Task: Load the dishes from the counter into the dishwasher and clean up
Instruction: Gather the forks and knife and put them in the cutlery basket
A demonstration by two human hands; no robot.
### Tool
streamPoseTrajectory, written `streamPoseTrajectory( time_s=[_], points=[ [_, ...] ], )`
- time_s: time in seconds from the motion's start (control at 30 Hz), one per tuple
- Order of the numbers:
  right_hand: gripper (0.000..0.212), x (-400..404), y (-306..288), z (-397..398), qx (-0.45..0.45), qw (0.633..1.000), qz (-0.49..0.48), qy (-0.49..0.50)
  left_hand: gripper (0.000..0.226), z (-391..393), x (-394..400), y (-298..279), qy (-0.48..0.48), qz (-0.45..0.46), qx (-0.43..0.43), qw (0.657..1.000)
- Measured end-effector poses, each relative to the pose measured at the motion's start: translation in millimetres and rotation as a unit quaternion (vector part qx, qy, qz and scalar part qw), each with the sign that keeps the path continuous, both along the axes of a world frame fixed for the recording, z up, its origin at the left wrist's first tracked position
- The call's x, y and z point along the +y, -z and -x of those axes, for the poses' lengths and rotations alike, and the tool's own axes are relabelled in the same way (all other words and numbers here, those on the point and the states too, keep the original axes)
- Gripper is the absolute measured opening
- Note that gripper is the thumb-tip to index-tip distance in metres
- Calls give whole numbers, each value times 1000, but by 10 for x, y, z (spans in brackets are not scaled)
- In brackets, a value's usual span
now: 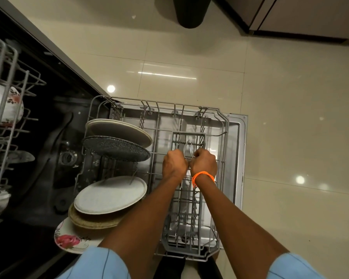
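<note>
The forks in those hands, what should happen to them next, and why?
Probably lower the forks into a slot of the cutlery basket and let go. Both the left hand and the right hand are curled round them right above the basket in the lower rack, tines pointing up, and the plates are already standing beside it.

Both bare forearms stretched forward and down, hands side by side and touching, left hand [174, 165] fisted with knuckles up, right hand [203, 163] curled likewise, orange band at right wrist, light blue sleeves at elbows
</note>
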State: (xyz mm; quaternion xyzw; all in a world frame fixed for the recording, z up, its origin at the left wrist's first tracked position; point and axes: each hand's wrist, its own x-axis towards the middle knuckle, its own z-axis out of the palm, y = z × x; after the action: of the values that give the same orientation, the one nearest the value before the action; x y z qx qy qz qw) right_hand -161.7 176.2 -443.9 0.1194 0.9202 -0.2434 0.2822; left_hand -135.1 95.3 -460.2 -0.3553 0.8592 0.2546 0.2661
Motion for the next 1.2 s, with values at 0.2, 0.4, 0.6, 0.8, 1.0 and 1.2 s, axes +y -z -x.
streamPoseTrajectory(
  time_s=[0.2,0.4,0.6,0.8,1.0,1.2],
  points=[
    [22,61,-41,-40,24,1000,1,-6,12,25,-6,-4,-7,6,1,1000],
    [21,279,-117,-180,29,1000,8,-8,16,-132,72,-99,-36,2,37,999],
    [18,382,-593,-341,33,999,36,-1,21,-322,-93,-704,-84,-20,60,995],
    [11,195,-1578,-503,41,997,64,-8,31,-518,-195,-1787,-134,-40,87,986],
    [8,-46,-2909,-531,83,992,88,-37,26,-591,-244,-3166,-162,-40,114,979],
    [12,-491,-4349,-597,164,972,117,-123,34,-850,-560,-4381,-236,-19,208,949]
  ],
)
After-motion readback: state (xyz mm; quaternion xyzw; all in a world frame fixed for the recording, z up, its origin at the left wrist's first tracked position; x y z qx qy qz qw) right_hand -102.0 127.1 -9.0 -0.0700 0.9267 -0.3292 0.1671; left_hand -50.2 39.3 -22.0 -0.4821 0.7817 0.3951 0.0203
